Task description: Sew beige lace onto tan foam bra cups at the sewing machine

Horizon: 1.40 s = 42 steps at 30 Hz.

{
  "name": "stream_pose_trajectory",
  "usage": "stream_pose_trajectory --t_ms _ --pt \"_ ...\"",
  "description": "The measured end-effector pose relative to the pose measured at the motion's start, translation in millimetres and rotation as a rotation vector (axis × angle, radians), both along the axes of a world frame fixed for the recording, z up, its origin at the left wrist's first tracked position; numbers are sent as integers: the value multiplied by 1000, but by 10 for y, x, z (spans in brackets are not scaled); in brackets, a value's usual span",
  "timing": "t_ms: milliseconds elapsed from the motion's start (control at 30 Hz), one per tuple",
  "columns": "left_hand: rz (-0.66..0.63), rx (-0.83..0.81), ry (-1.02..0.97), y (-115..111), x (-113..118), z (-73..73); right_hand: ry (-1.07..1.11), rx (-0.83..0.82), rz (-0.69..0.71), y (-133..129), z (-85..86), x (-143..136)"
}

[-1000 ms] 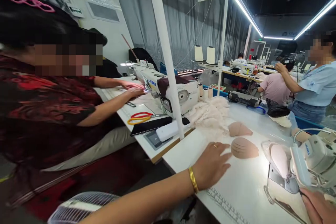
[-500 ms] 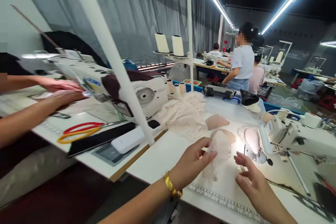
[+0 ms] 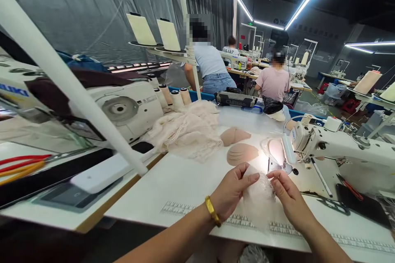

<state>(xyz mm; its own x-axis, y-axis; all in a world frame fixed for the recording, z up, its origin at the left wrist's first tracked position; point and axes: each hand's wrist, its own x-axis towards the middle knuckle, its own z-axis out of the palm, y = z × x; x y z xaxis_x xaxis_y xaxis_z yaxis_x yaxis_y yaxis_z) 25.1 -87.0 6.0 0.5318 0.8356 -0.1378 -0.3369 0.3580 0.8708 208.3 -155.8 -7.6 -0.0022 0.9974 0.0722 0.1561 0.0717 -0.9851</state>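
Observation:
Between my hands hangs a thin, sheer whitish piece of fabric [image 3: 258, 197] above the table's front. My left hand [image 3: 230, 191], with a gold bracelet at the wrist, pinches its upper left edge between thumb and fingers. My right hand [image 3: 286, 193] grips the upper right edge with its fingertips. Just beyond lie a beige fabric cup [image 3: 242, 154] with curved seam lines and another beige cup [image 3: 235, 136]. A pale pink piece [image 3: 276, 148] is by the lit needle area of the sewing machine [image 3: 345, 139].
A heap of cream lace fabric [image 3: 191, 129] lies at the back left, near thread cones [image 3: 176, 99]. A white post [image 3: 70, 78] crosses the left side. Scissors [image 3: 350, 187] and a pen [image 3: 321, 177] lie at right. Ruler markings [image 3: 286, 229] run along the front edge. Co-workers are farther back.
My view has turned right. My right hand, earlier apart with fingers spread, has closed on the fabric's right edge. A standing co-worker now leans over farther left.

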Motion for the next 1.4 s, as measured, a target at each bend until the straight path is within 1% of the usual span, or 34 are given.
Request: stream_pose_trajectory --t_ms 67,167,267,333,400,467,500,533,567,600,667,700,733,800,833,900,967,1033,1100,1167,1233,1300,1333,1400 --pt "-4 -7 -33 -21 37 20 8 20 2 14 -30 -30" --pt "28 9 -46 -40 67 25 -17 53 -70 48 -65 -91" --pt "88 75 8 -64 82 -23 -99 120 -119 48 -49 -136" --pt "97 121 69 -81 80 -71 -155 202 -194 22 -25 -156" --pt "54 162 142 -72 57 -107 -97 218 -238 -4 -21 -161" --pt "-65 216 223 4 5 -111 62 131 -212 0 -64 -142" --pt "-130 276 277 78 -33 -94 129 73 -186 19 -105 -121" --pt "-169 371 354 179 -78 -65 168 27 -172 51 -156 -93" --pt "-160 510 470 306 -128 -23 174 2 -181 93 -216 -60" --pt "-105 668 617 455 -181 25 150 -11 -206 142 -280 -24" --pt "108 958 949 791 -280 118 67 -18 -242 243 -407 51" --pt "186 1004 1053 961 -321 150 31 -17 -249 287 -463 84" --pt "234 1018 1122 1119 -352 166 5 -16 -249 324 -512 113" --pt "275 997 1215 1372 -383 151 -28 -13 -229 373 -586 156" --pt "282 988 1249 1458 -385 124 -39 -10 -215 386 -611 172" --pt "291 983 1297 1555 -372 61 -51 -15 -195 401 -645 192" --pt "301 985 1316 1579 -353 22 -49 -17 -186 407 -653 201" --pt "313 982 1318 1570 -344 31 -33 -7 -187 402 -629 197" --pt "323 974 1299 1549 -350 91 1 -8 -192 385 -571 181" --pt "320 969 1255 1509 -359 182 53 -18 -236 358 -493 161" --pt "287 969 1191 1419 -348 282 119 -40 -282 327 -414 152" --pt "216 977 1101 1252 -303 374 199 -59 -288 296 -350 158" --pt "144 987 1028 1139 -268 411 240 -65 -273 281 -326 164" --pt "-72 1011 854 887 -182 455 309 -63 -234 250 -291 176"
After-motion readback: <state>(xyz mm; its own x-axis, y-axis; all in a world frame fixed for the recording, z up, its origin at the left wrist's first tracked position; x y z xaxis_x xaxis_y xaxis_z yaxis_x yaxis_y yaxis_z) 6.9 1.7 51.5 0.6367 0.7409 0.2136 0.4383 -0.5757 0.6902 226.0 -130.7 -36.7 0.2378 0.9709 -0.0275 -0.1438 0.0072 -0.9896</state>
